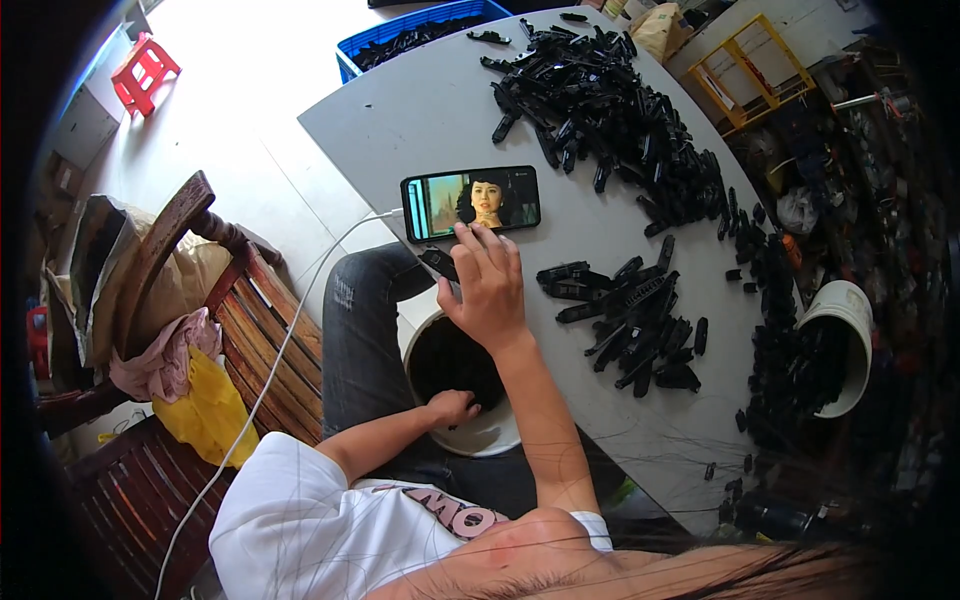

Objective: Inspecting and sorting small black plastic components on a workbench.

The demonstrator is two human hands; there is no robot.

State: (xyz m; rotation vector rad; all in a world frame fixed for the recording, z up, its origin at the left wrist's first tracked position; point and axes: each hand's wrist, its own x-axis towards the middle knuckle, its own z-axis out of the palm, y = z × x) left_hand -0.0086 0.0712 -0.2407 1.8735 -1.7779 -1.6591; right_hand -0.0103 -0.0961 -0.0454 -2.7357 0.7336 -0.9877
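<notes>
A phone (pixel 472 204) in a black case lies on the grey table with its screen lit, a video playing. The fingers of my right hand (pixel 487 283) are stretched out, their tips at the lower edge of the screen. Beside this hand is a black plastic part (pixel 438 263) at the table's edge. A white bucket (pixel 481 440) with a dark inside stands between my legs. My left hand (pixel 455 408) is inside its rim, fingers curled; anything they hold is hidden. To the right of my right forearm lies a small group of black plastic parts (pixel 630 315).
A large heap of black parts (pixel 600 95) covers the table's far side and runs down its right edge. A white tub (pixel 853 345) lies tipped there. Beyond the table is a blue crate (pixel 350 62). A white cable (pixel 290 345) crosses the wooden chair (pixel 265 325) to the phone.
</notes>
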